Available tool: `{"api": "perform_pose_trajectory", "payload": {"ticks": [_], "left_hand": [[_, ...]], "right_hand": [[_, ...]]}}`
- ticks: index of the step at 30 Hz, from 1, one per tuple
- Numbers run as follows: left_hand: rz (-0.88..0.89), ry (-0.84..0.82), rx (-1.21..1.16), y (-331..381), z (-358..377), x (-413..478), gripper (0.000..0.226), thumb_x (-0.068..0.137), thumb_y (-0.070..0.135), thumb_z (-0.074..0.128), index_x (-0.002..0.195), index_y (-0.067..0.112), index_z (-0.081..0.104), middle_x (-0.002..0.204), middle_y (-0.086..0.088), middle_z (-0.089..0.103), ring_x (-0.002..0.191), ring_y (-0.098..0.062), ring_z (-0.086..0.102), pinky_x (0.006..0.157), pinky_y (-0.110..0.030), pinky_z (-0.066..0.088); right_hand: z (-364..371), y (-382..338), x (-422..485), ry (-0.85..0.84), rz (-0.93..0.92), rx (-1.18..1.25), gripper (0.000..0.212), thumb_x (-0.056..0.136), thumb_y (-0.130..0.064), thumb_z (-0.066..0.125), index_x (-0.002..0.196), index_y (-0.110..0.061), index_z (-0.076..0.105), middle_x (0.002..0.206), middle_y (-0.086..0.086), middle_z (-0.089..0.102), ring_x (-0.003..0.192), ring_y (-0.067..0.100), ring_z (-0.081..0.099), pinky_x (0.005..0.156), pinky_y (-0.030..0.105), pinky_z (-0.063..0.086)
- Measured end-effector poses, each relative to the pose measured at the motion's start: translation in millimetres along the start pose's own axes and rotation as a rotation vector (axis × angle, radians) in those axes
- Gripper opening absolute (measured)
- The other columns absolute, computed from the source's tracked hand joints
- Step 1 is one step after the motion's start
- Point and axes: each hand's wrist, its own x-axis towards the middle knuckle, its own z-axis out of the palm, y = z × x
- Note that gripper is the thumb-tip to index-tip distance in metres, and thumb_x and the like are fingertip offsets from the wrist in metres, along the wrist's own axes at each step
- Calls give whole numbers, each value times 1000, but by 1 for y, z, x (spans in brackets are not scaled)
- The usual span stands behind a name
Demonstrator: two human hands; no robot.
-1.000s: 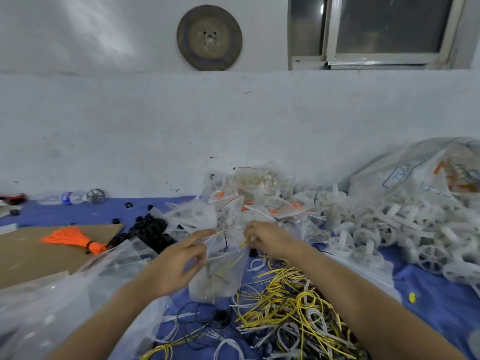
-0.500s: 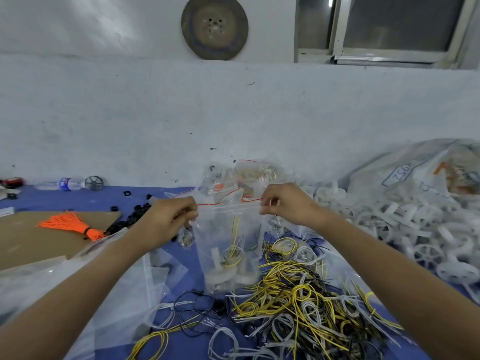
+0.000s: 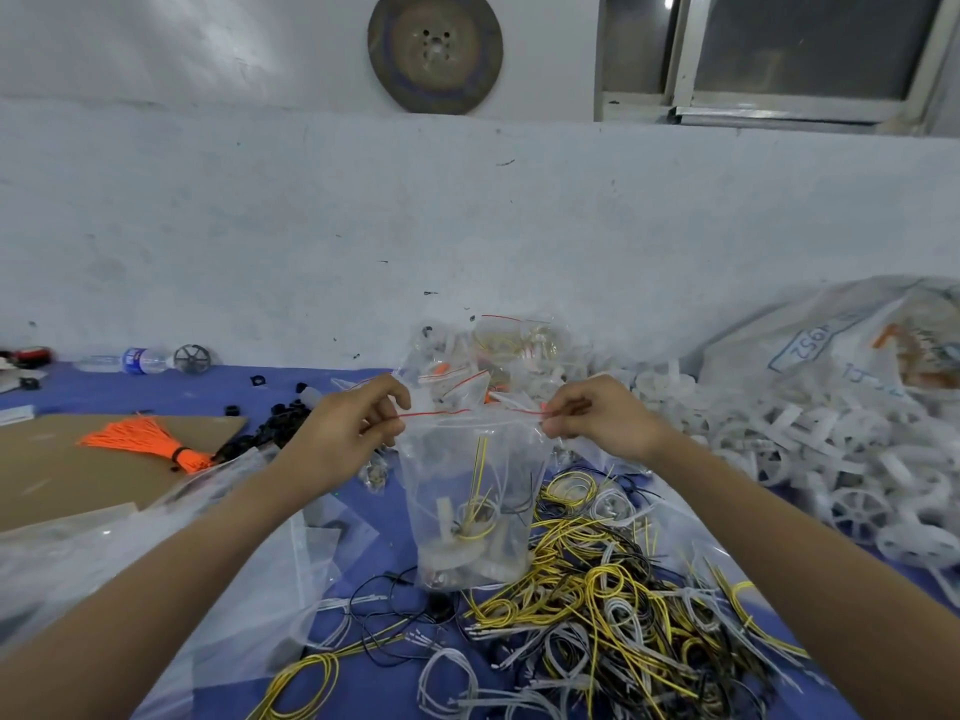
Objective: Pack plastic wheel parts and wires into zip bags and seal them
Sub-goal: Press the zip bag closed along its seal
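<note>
**Above the wire heap: a zip bag pinched at both top corners**

Over the blue cloth (image 3: pixel 395 543), in the head view, a clear zip bag (image 3: pixel 470 511) hangs upright, its bottom touching the wire heap (image 3: pixel 597 605). The left hand (image 3: pixel 348 439) pinches its top left corner between thumb and curled fingers; the right hand (image 3: pixel 602 423) pinches the top right corner the same way. A thin red line (image 3: pixel 436 414) runs taut along the mouth between them; whether the strip is pressed shut cannot be told. Inside, yellow wire (image 3: pixel 480 459) stands up from white wheel parts (image 3: pixel 452 556) lying at the bottom.

Blue print on the big sack (image 3: pixel 831 340) at right shows upside down and is not surely readable. The lying bottle (image 3: pixel 132 360) bears a blue label, too small to read.

The bag film is glossy and creased. The heap tangles yellow, black and grey loops. Spoked white wheels (image 3: pixel 810 459) pile at right. An orange bundle (image 3: pixel 140 441) lies on brown cardboard (image 3: pixel 62 470).
</note>
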Motion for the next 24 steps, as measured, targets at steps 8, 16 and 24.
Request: {"api": "perform_pose_trajectory", "payload": {"ticks": [8, 16, 24], "left_hand": [[60, -114, 39, 3, -7, 4, 48, 90, 4, 60, 96, 47, 42, 75, 9, 58, 71, -4, 61, 67, -17, 49], [203, -133, 21, 19, 11, 4, 37, 89, 8, 61, 100, 38, 43, 79, 16, 59, 75, -2, 60, 69, -13, 47], [192, -78, -8, 23, 18, 0, 27, 89, 9, 63, 106, 24, 48, 79, 14, 60, 75, -2, 59, 67, -5, 43]], "right_hand": [[-2, 2, -2, -27, 80, 60, 14, 79, 2, 71, 75, -11, 66, 72, 3, 65, 70, 14, 61, 67, 21, 54], [34, -51, -9, -150, -197, -197, 23, 76, -22, 78, 97, -17, 71, 96, -12, 67, 90, -12, 56, 80, 2, 36], [71, -64, -1, -87, -327, -404, 14, 83, -17, 69, 94, -10, 74, 94, 7, 73, 89, 16, 64, 73, 22, 41]]}}
